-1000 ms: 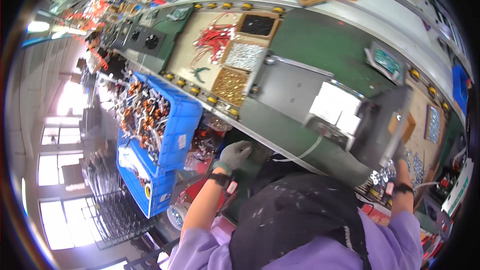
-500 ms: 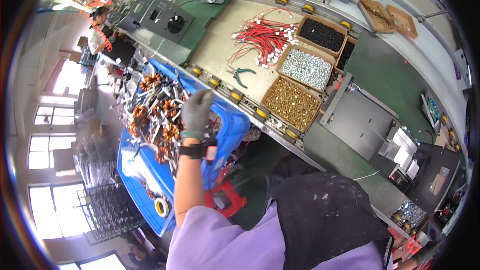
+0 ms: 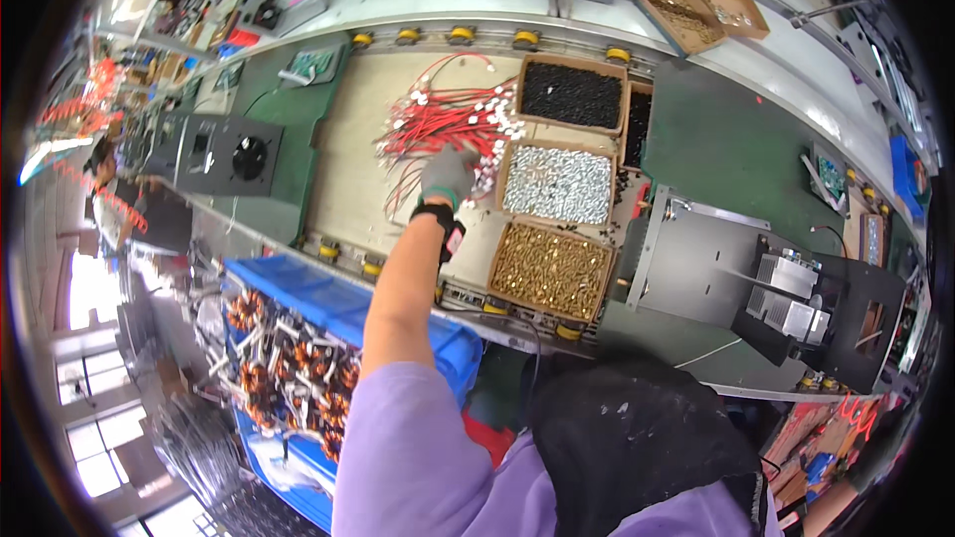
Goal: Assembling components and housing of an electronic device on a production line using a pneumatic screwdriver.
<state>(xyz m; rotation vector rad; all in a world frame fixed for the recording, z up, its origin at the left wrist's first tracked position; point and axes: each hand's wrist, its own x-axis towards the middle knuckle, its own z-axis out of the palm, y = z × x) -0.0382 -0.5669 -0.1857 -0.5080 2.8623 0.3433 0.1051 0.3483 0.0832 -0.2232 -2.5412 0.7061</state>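
Observation:
My left hand (image 3: 448, 177), in a grey glove with a dark band at the wrist, reaches over the workbench. It is at the near edge of a heap of red cables (image 3: 438, 121) with white connectors. Its back faces up and hides the fingers, so I cannot make out what they touch or hold. Just right of the hand stands a carton of silver screws (image 3: 557, 182). A carton of brass-coloured fasteners (image 3: 550, 271) is nearer me, and one of small black parts (image 3: 572, 94) lies farther off. My right hand (image 3: 867, 469) shows dimly at the lower right edge, its fingers indistinct.
A blue bin (image 3: 453, 353) holding copper-wound coils (image 3: 254, 378) stands left of me, below the bench edge. Yellow rollers (image 3: 328, 251) line the conveyor. A grey metal panel (image 3: 696, 259) lies at the right; a fan housing (image 3: 224, 154) sits at the left. Another person (image 3: 114, 204) is far left.
My left hand has moved from above the blue bin, across the rollers, to the red cables. The view has turned. The green-handled pliers seen earlier beside the cables are now out of sight.

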